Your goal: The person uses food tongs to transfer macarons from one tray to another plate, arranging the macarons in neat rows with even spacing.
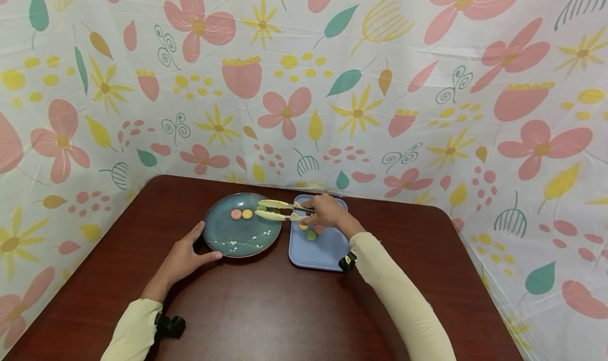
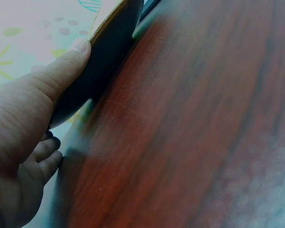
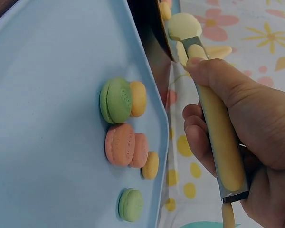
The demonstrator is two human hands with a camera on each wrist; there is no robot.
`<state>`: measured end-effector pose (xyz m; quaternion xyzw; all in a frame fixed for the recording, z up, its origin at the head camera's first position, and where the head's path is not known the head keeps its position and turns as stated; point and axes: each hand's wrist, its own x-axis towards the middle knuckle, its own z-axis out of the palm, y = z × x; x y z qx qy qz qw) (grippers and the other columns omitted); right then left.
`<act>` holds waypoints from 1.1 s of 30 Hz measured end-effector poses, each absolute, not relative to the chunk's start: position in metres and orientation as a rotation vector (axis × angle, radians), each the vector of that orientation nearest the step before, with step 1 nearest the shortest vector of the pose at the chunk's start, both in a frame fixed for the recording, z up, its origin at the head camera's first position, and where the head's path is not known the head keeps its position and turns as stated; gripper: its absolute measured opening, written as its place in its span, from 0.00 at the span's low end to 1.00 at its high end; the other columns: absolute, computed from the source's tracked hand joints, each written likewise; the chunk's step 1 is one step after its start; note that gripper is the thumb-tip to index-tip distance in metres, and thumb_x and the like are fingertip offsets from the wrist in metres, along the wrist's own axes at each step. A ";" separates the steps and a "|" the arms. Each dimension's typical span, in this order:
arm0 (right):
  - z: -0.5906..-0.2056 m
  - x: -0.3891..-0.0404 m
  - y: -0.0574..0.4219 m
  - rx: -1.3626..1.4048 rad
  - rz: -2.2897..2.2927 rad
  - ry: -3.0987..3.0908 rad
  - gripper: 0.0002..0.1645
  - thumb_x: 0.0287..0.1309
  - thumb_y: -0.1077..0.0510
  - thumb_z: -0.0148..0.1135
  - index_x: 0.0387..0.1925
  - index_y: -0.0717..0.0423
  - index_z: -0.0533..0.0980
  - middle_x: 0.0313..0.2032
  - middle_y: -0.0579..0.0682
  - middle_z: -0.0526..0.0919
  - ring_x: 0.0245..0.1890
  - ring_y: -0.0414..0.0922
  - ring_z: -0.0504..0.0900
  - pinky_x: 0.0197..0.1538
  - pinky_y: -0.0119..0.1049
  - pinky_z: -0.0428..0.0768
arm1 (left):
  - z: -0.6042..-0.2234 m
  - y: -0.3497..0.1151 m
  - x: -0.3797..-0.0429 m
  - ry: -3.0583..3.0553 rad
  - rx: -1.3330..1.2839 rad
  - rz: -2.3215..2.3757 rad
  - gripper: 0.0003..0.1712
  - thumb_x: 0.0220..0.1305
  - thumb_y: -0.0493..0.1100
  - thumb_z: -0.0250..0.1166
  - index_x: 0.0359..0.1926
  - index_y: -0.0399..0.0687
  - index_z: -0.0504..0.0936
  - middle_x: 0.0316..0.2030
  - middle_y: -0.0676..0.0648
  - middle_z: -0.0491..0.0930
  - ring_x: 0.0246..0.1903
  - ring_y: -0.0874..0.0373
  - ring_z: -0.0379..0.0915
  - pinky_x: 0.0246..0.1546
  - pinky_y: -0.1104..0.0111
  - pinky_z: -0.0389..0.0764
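Note:
My left hand (image 1: 182,258) holds the round blue-green plate (image 1: 223,234) at its left edge, the thumb on the near rim. In the left wrist view the thumb lies against the plate's dark outer side. A pink macaron (image 1: 236,214) and a yellow macaron (image 1: 247,214) sit side by side on the plate. My right hand (image 1: 328,211) grips cream-tipped tongs (image 1: 275,216), reaching leftward over the plate's right part. Between the tong tips shows a green macaron (image 1: 262,208). Below the right hand, a blue tray (image 1: 309,258) carries several macarons, among them a green macaron (image 3: 116,100) and a pink macaron (image 3: 119,145).
Plate and tray stand next to each other towards the back of a dark reddish wooden table (image 1: 266,313). A floral-printed cloth (image 1: 294,113) hangs right behind the table and along its sides.

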<state>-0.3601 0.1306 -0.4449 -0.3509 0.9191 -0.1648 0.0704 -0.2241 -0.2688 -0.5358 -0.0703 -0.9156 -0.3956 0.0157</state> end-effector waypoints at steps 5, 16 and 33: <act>-0.445 -0.360 0.133 -1.059 -0.496 2.771 0.32 0.59 0.47 0.75 0.60 0.59 0.81 0.39 0.52 0.90 0.16 0.36 0.74 0.26 0.30 0.71 | -0.536 -0.269 -0.224 -2.843 -0.219 -1.232 0.69 0.54 0.67 0.76 0.80 0.33 0.49 0.79 0.33 0.50 0.76 0.33 0.50 0.69 0.39 0.62; -0.438 -0.350 0.150 -1.035 -0.559 2.807 0.35 0.58 0.46 0.76 0.62 0.60 0.80 0.36 0.54 0.90 0.12 0.35 0.63 0.25 0.30 0.67 | -0.534 -0.268 -0.223 -2.854 -0.211 -1.232 0.69 0.54 0.67 0.76 0.80 0.33 0.49 0.79 0.33 0.50 0.76 0.34 0.49 0.70 0.39 0.62; -0.405 -0.319 0.207 -0.982 -0.620 2.913 0.37 0.54 0.47 0.79 0.62 0.57 0.80 0.55 0.58 0.85 0.22 0.42 0.71 0.27 0.33 0.69 | -0.535 -0.268 -0.224 -2.855 -0.208 -1.241 0.70 0.54 0.68 0.75 0.80 0.34 0.48 0.79 0.33 0.49 0.76 0.33 0.49 0.70 0.38 0.61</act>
